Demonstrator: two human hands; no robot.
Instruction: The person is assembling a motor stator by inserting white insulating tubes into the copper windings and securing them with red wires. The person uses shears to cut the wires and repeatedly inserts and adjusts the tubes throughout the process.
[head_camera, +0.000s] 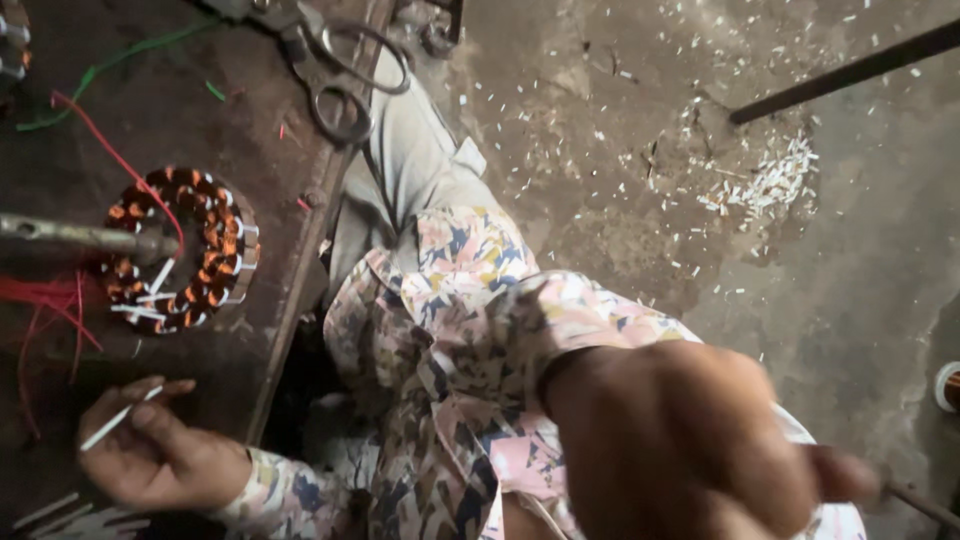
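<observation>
Left hand (150, 450) lies low, fingers pinched; right hand (690, 440) is raised close, blurred, loosely closed.

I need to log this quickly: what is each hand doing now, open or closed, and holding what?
Left hand: closed on a thin white strip, pinched in the fingers.
Right hand: closed, gripping a thin dark rod; blurred.

You've got a long-sleeved shirt (470, 330) on, pink and cream with navy and yellow floral splotches, over pale grey trousers (405, 165).

Scissors (345, 75) (floor (850, 250) scrap-littered)
</observation>
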